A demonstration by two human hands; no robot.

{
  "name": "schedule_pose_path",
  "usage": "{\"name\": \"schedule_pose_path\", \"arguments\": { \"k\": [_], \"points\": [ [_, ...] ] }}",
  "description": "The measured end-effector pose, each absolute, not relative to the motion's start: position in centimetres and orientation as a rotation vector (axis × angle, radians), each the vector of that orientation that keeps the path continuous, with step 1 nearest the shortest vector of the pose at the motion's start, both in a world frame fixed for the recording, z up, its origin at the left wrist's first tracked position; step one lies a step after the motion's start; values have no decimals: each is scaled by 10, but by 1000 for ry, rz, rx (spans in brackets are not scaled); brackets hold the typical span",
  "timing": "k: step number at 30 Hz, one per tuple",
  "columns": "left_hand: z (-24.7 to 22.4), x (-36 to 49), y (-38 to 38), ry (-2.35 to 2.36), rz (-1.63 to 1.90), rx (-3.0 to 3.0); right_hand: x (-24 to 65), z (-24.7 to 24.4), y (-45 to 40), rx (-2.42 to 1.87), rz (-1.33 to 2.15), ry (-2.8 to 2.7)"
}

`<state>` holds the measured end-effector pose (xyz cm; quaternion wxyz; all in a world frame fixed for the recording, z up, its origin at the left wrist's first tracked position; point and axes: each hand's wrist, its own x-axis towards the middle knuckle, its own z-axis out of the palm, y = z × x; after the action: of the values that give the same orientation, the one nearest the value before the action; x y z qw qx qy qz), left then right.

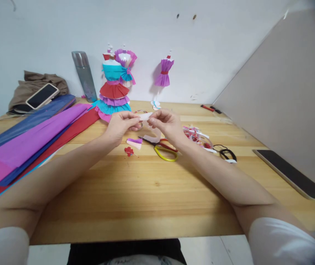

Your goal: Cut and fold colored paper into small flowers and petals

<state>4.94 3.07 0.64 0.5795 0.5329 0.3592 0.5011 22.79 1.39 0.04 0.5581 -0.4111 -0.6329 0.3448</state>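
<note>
- Your left hand (121,124) has its thumb and finger pinched on the left part of the white strip (145,116).
- Your right hand (167,125) pinches the right part, so both hands are just as near.
- The strip's long way goes side to side between your fingertips, above the table (135,198).
- A pale curl (156,137) is below it, by the scissors (155,144); I can't tell if they join up, curl and strip.

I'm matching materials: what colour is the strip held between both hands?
The strip looks white, best seen in the head view.
</note>
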Motion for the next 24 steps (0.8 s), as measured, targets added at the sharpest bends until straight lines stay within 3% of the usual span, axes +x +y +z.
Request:
{"name": "schedule_pose_path", "arguments": {
  "k": [24],
  "points": [
    [5,55,23,827,1304,1276,220,-7,11,-986,774,-1379]
  ]
}}
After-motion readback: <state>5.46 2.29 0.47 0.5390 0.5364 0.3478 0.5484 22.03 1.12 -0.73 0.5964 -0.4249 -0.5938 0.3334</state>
